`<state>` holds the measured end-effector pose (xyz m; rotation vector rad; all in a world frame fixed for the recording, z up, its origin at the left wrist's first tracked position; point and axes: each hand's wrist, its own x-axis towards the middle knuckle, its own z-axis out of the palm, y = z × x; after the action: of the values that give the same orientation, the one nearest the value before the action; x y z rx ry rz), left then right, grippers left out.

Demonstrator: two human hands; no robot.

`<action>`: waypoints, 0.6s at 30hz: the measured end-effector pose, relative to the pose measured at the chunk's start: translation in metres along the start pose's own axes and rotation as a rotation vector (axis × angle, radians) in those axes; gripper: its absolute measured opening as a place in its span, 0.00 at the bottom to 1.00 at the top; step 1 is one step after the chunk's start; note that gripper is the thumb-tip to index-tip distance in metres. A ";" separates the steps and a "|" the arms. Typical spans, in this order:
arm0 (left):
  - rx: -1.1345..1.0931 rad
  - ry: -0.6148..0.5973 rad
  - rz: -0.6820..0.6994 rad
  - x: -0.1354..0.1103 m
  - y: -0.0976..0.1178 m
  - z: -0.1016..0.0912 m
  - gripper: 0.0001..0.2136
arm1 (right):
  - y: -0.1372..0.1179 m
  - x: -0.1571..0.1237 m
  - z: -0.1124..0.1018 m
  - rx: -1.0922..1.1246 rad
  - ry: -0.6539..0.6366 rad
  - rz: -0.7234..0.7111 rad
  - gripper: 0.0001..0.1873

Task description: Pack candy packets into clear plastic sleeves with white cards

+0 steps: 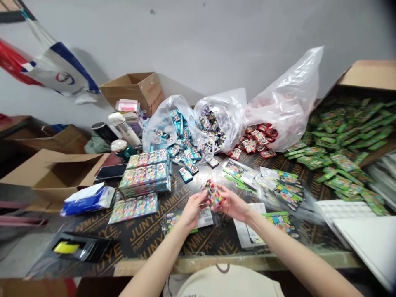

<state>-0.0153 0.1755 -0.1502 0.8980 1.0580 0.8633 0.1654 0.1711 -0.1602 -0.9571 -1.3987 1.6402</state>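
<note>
Both my hands meet over the middle of the dark printed table (145,235). My left hand (192,209) and my right hand (232,205) are closed together around a small stack of colourful packets (213,194), held just above the tabletop. A flat clear-wrapped card (185,218) lies under my left hand. Left of my hands stands a stack of finished packet sets (147,173), with another flat set (134,207) in front of it.
Three clear plastic bags at the back spill blue packets (181,138), purple-black packets (213,128) and red packets (258,138). A cardboard box with green packets (343,140) stands right. Open cardboard boxes (58,173), a tissue pack (88,200) and a tape dispenser (74,247) lie left. White sheets (368,235) lie right.
</note>
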 end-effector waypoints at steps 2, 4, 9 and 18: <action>-0.096 0.005 -0.022 -0.002 0.000 0.005 0.18 | 0.005 -0.014 0.019 -0.055 0.055 -0.033 0.27; -0.071 0.036 -0.005 -0.005 -0.002 0.005 0.17 | 0.004 -0.021 0.023 -0.297 0.191 -0.161 0.39; 0.065 0.011 0.012 -0.012 -0.010 -0.006 0.16 | -0.012 -0.022 0.020 -0.849 0.147 -0.415 0.46; 1.239 -0.130 0.460 -0.030 -0.036 -0.046 0.52 | 0.012 -0.029 0.006 -1.047 0.188 -0.373 0.41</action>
<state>-0.0615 0.1432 -0.1835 2.2628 1.2670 0.4178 0.1716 0.1409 -0.1692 -1.2405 -2.1635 0.4524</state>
